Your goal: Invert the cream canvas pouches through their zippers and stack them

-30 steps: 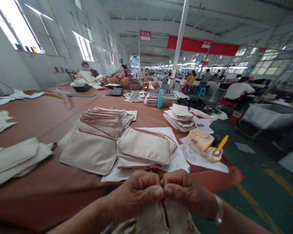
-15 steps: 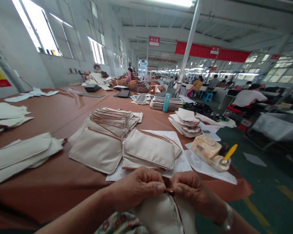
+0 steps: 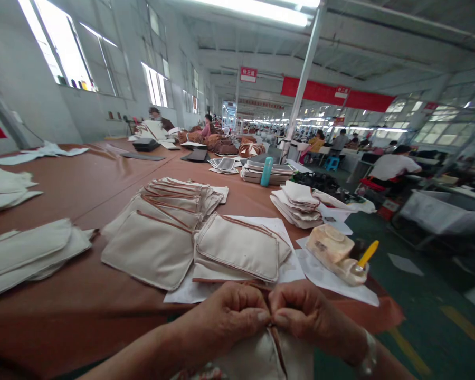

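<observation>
Mid-handling, pinching cream piece [image 3: 251, 356] with left hand [image 3: 233, 312] and right hand [image 3: 306, 312] closed on it, with cream stacks [image 3: 237, 245] beyond piece on counter [image 3: 111, 184], finished or pending unclear.

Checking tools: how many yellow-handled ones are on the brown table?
1: the yellow handle rising from the stained container, right side of the table; others may be hidden.

left hand [image 3: 235, 311]: ungloved, no rings visible | right hand [image 3: 306, 311]: ungloved, broad silvery bangle [image 3: 369, 352] | lower edge: patterned cloth [image 3: 206, 373]
</observation>
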`<state>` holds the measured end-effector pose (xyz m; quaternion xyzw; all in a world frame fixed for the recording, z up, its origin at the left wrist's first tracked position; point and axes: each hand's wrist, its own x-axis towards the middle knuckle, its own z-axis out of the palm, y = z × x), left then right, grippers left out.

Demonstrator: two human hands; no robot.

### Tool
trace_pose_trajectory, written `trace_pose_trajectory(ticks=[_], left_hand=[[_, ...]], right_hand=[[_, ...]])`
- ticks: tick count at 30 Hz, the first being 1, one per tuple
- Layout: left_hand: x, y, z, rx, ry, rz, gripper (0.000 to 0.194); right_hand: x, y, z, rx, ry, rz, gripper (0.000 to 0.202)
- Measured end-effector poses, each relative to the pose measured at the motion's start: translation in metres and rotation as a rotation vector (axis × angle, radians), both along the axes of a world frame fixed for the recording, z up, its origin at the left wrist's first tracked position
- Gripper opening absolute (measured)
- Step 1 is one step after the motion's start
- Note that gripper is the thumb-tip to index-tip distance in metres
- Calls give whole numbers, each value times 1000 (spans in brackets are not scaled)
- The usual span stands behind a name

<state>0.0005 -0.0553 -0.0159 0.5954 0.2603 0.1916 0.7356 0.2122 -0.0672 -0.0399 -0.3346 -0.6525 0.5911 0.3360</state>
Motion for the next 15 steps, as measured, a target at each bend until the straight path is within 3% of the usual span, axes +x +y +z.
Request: trace_pose_trajectory(ticks=[5, 8, 12, 13, 15], left_hand=[[6, -2, -5, 309, 76, 152, 41], [5, 1, -10, 548, 127, 240, 42], [-2, 2, -5, 699, 164, 413, 40], [-3, 2, -1, 717, 168, 489, 37], [-3, 0, 8, 755, 158, 648, 31]], right_hand=[[-10, 5, -5, 47, 102, -47, 38], [-11, 10, 4, 49, 88, -26, 40], [0, 10, 35, 372, -133, -138, 25], [3, 9, 41, 458, -166, -205, 27], [5, 6, 45, 512, -198, -263, 52]])
